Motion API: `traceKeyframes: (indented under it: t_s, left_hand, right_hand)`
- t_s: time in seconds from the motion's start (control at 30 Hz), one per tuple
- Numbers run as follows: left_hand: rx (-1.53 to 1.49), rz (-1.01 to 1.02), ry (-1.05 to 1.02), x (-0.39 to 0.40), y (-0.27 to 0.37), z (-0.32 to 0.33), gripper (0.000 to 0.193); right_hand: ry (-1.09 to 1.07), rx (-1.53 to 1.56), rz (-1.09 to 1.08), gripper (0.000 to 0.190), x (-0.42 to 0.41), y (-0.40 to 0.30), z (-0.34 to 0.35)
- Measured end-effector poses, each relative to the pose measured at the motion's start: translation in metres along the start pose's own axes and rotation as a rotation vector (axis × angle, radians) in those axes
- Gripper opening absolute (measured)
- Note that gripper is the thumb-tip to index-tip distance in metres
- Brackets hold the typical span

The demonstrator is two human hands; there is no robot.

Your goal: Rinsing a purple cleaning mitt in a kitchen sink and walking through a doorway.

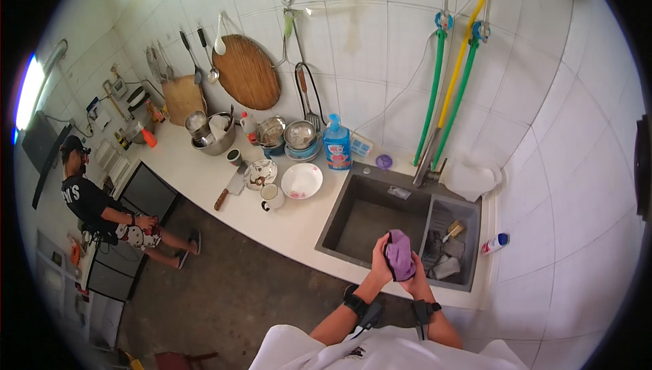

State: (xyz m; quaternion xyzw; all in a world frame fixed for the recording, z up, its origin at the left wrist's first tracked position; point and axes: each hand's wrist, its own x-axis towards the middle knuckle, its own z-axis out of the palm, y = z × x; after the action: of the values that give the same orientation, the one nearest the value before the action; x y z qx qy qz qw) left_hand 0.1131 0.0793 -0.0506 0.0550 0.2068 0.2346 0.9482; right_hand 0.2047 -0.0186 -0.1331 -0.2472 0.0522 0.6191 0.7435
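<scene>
A folded purple cloth with a dark edge (400, 256) is gripped between both my hands, over the front rim of the dark grey sink (377, 227). My left hand (380, 262) closes on its left side, and my right hand (417, 277) supports it from the right and below. Some of the fingers are hidden behind the cloth. Right of my hands, a grey drain basket (476, 227) sits in the sink, holding a yellow sponge (455, 228) and several crumpled grey cloths (446, 266). The metal faucet (422, 172) rises behind the sink.
Left of the sink stand a blue detergent bottle (337, 145), a white bowl (301, 181), an enamel mug (272, 197) and a cleaver (229, 192). Stacked metal bowls (299, 136) line the wall. A spray can (494, 243) lies right. Another person (97, 207) stands at the far left counter.
</scene>
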Motion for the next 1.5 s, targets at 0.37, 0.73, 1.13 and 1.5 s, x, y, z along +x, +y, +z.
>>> traceKeyframes:
  t_s: [0.37,0.73,1.13,1.5]
  left_hand:
    - [0.267,-0.311,0.018,-0.009,0.045,0.015,0.024]
    - [1.206,0.235,0.376,0.027,0.104,-0.052,0.04]
    - [2.485,0.493,-0.509,0.034,0.111,-0.154,0.034]
    - [2.594,-0.276,-0.604,-0.001,0.19,-0.044,0.034]
  right_hand:
    - [-0.158,-0.267,0.067,0.042,0.009,-0.019,-0.012]
    - [-0.031,-0.14,0.087,0.041,-0.003,-0.003,0.057]
    - [-0.279,-1.874,-0.606,0.039,0.023,0.047,0.158]
    - [-0.156,-1.875,-0.691,0.033,0.038,0.092,0.162]
